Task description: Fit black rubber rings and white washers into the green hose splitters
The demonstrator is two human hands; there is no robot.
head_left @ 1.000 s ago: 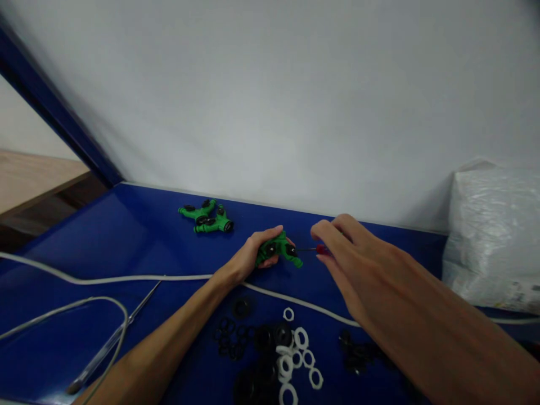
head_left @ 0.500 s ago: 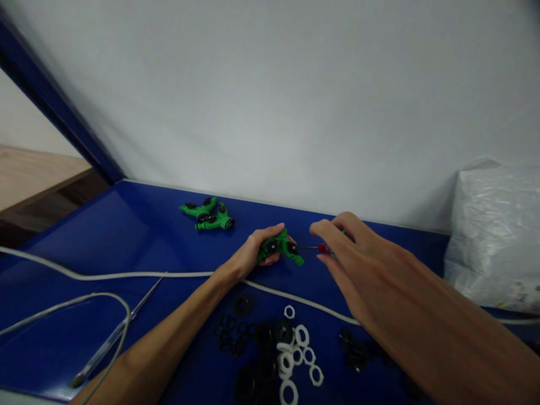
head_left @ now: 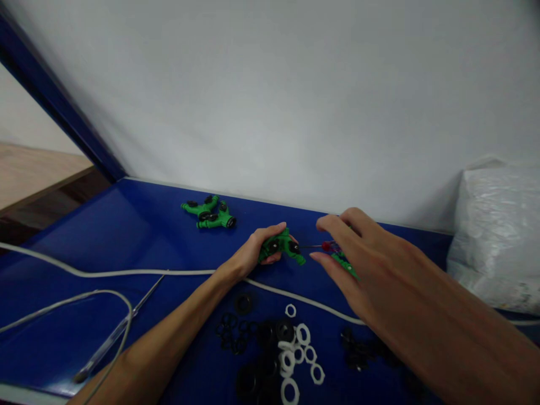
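Observation:
My left hand [head_left: 248, 254] is closed around a green Y-shaped hose splitter [head_left: 283, 243] with black valve knobs, its thumb along the top. From the right, a screwdriver [head_left: 326, 246] reaches it, the thin shaft meeting the splitter near the right-hand knob. My right hand [head_left: 371, 259] is wrapped loosely about the screwdriver's handle, thumb and forefinger apart. Red shows at the handle's front and green shows inside the palm; the rest of the handle is hidden. Two similar green splitters [head_left: 217, 221] lie together farther back on the left.
White rings [head_left: 302, 334], black rings [head_left: 242, 304] and small black parts [head_left: 356, 349] lie on the blue table [head_left: 143, 225] nearer me. A white cable [head_left: 295, 296] crosses under my arms. Another screwdriver [head_left: 113, 336] lies left. A plastic-wrapped bundle [head_left: 498, 236] stands right, against the wall.
My right thumb and forefinger have spread farther apart around the screwdriver handle, so more of the green shows. The splitter stays in my left hand, almost unmoved.

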